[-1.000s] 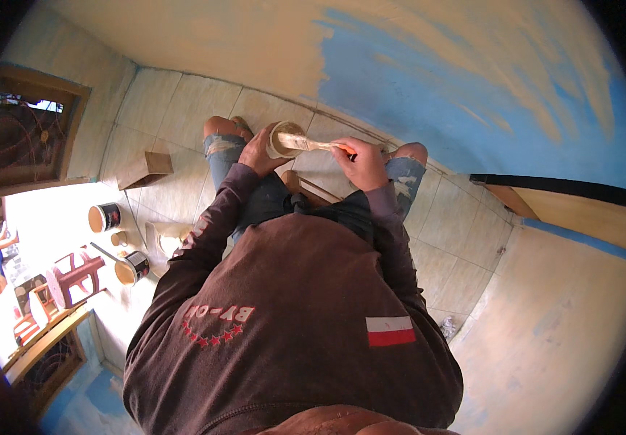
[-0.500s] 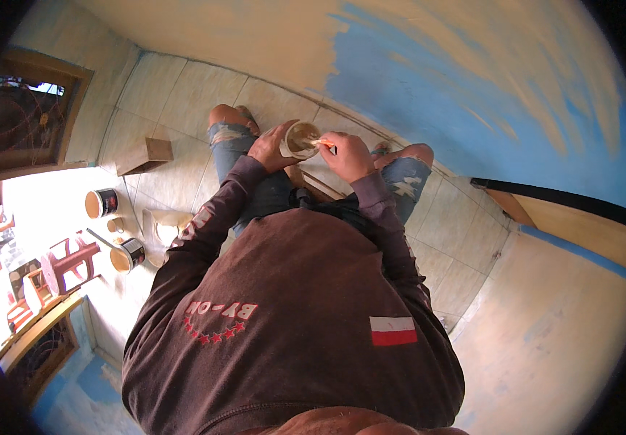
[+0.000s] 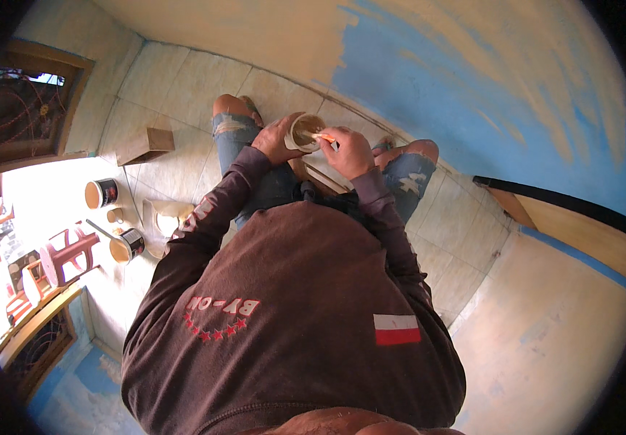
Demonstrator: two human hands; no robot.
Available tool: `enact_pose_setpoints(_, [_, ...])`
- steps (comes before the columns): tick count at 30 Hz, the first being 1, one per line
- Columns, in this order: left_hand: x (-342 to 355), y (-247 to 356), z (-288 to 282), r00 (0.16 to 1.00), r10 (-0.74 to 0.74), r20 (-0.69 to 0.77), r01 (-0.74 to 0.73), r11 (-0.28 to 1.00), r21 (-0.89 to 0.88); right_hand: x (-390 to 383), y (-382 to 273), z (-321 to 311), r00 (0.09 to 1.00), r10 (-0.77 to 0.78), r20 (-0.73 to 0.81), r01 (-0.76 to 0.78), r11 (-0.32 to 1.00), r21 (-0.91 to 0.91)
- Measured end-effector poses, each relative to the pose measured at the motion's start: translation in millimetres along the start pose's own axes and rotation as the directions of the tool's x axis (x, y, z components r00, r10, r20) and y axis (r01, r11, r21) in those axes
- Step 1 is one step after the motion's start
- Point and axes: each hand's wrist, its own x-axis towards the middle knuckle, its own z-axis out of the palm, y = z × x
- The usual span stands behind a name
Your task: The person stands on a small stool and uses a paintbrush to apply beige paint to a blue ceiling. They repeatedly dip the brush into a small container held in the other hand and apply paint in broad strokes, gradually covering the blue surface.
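Note:
My left hand (image 3: 275,142) is wrapped round the side of a small whitish tub (image 3: 303,124), tilted so that its mouth faces up toward me. Pale paint coats the inside. Between the fingers and thumb of my right hand (image 3: 352,154) is a small paintbrush (image 3: 325,137) with an orange handle. Its pale end reaches into the tub's mouth; the bristles are hard to make out. Both hands are close together above my lap, between my bent knees.
Ahead and to the right rises a wall (image 3: 414,87), part cream, part blue. To the left on the tiled floor are a wooden box (image 3: 146,146), a paint bucket (image 3: 101,193), another bucket (image 3: 126,246) with a stick-like handle across it, and a pinkish-brown plastic stool (image 3: 70,255).
The tub and both hands have shifted slightly up and right in view, as the whole scene has turned a little. My grip on the tub and the paintbrush is unchanged.

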Motion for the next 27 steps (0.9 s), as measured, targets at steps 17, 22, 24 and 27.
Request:
enact_pose_setpoints(17, [9,-2,-3,0.977,-0.213,0.009,0.213,0.975,-0.065,-36,34,2,0.838,0.545,0.025,-0.444,0.655,0.611])
enact_pose_setpoints(22, [7,-5,-2,0.987,-0.157,0.038,0.159,0.986,-0.055,-32,24,-1,0.898,0.433,-0.075,-0.351,0.81,0.469])
enact_pose_setpoints(24, [6,-7,-1,0.991,-0.122,0.046,0.125,0.991,-0.056,-27,15,-3,0.93,0.355,-0.094,-0.312,0.899,0.308])
enact_pose_setpoints(27, [5,-7,0,0.994,-0.093,0.052,0.096,0.994,-0.054,-17,-1,-6,0.967,0.235,-0.102,-0.218,0.964,0.153])
